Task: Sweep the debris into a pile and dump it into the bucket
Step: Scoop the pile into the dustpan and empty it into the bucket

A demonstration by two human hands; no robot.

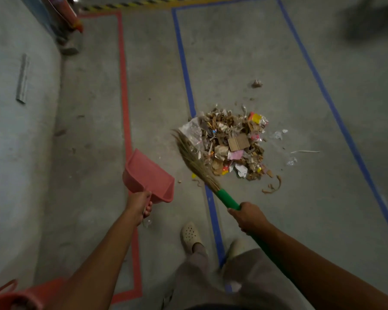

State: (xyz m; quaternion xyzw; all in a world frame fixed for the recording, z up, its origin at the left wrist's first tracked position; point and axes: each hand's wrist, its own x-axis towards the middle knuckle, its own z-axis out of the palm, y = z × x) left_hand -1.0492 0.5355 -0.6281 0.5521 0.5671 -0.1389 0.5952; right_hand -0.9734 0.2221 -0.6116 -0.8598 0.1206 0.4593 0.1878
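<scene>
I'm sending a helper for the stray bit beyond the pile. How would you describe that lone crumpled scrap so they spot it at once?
Find the blue tape rectangle on the grey concrete floor, then the mixed pile of paper and cardboard debris inside it. The small crumpled brownish scrap lies on bare concrete past the pile's far edge, apart from it. Unlike the flat white bits to the pile's right, it is balled up and alone.

The pile of debris (232, 144) lay on the floor (244, 52) ahead of the person, inside the taped rectangle (309, 70) on the right. The broom (196, 161) reached from the right hand (248, 217) to the pile's left edge. Left of it, the dustpan (149, 175) hung from the left hand (141, 205), clear of the floor. The bucket (20, 297) stood at the near left corner. A wall (14, 108) ran along the left.
</scene>
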